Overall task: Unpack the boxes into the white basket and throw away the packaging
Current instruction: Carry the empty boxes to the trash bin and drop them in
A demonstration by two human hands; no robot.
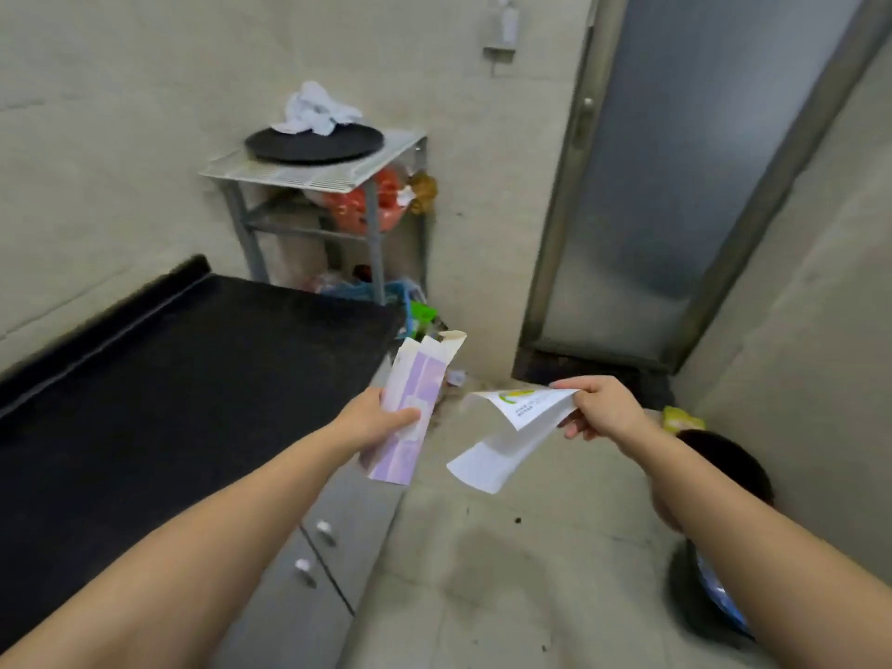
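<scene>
My left hand (374,420) grips a long purple and white carton (410,412) with its top flaps open, held upright past the counter's end. My right hand (596,410) pinches a white box or folded sheet (507,437) with a green and yellow logo, hanging down over the floor. The two packages are apart, a hand's width between them. A black bin (724,468) with a dark liner sits low at the right, partly hidden by my right forearm. No white basket is in view.
A black countertop (169,379) runs along the left, with grey cabinet doors (309,548) below. A metal shelf stand (318,185) in the corner bears a black pan and a white cloth. A frosted glass door (675,185) stands at the right. Litter lies on the floor.
</scene>
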